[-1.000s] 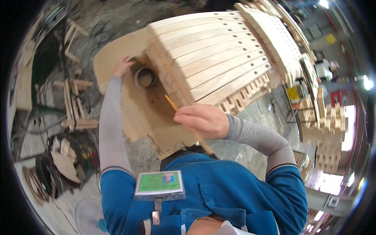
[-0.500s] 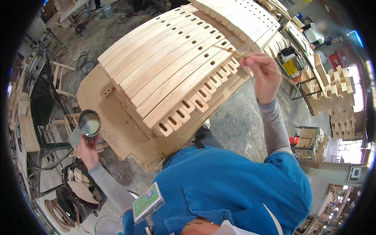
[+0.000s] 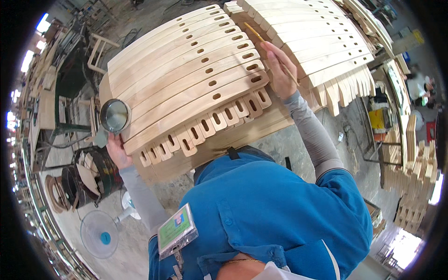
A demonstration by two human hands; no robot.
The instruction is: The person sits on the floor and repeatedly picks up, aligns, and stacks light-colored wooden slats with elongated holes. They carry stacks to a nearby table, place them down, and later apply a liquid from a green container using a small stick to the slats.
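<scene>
My left hand point(image 3: 118, 150) is closed on a round cup point(image 3: 115, 116) with a dark rim and some liquid visible inside. It holds the cup beside the left ends of a row of pale wooden slats point(image 3: 158, 88). In my right hand point(image 3: 281, 70) is a thin wooden stick point(image 3: 254, 31), gripped between the fingers like a pen. Its far tip points up and left, over the gap past the slotted slat ends; whether it carries bristles is too small to tell. The slats lie side by side, with oval slots near their right ends.
Below the top row, more slotted slat ends point(image 3: 205, 128) stick out toward me. A second stack of slats point(image 3: 322, 42) stands at the far right. Cardboard point(image 3: 158, 171) lies under the near stack. A fan point(image 3: 99, 234) stands at lower left, and stacked wooden parts point(image 3: 416, 184) at right.
My right hand has moved left and farther away with the stick, past the slat ends. The cup in my left hand is now close against the slats' left ends. The whole view has shifted.
</scene>
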